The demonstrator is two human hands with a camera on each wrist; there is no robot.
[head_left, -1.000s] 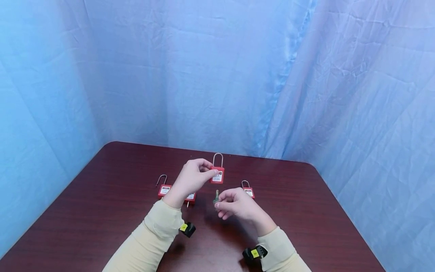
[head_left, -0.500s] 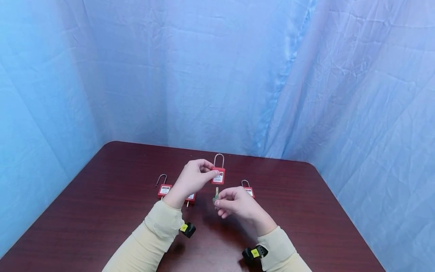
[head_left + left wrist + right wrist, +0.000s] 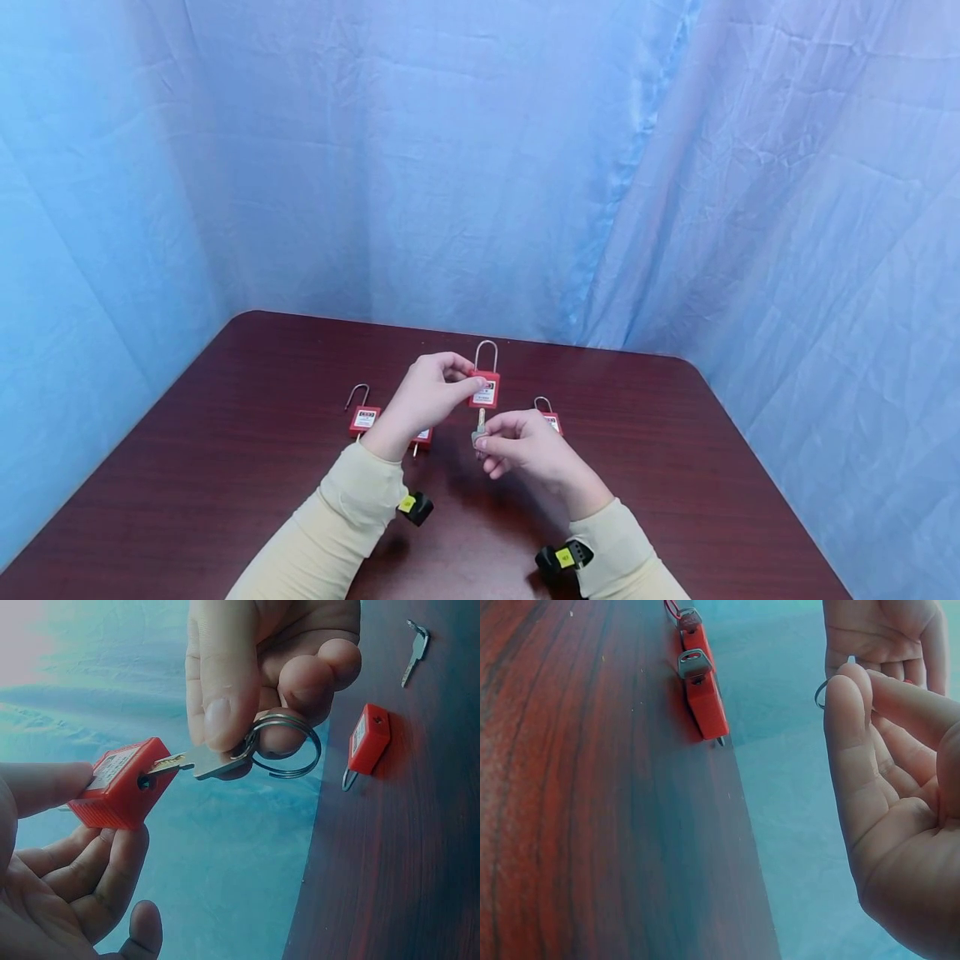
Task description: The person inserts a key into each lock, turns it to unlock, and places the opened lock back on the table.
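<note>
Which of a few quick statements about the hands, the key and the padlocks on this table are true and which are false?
1. The left hand holds a red padlock up off the table. True.
2. The right hand pinches a key whose tip is at the padlock's keyhole. True.
3. The key has no ring on it. False: a metal key ring hangs from its head.
4. All other padlocks hang from a rack. False: they lie on the table, such as the one with an open shackle.
5. A loose key lies on the table. True.
</note>
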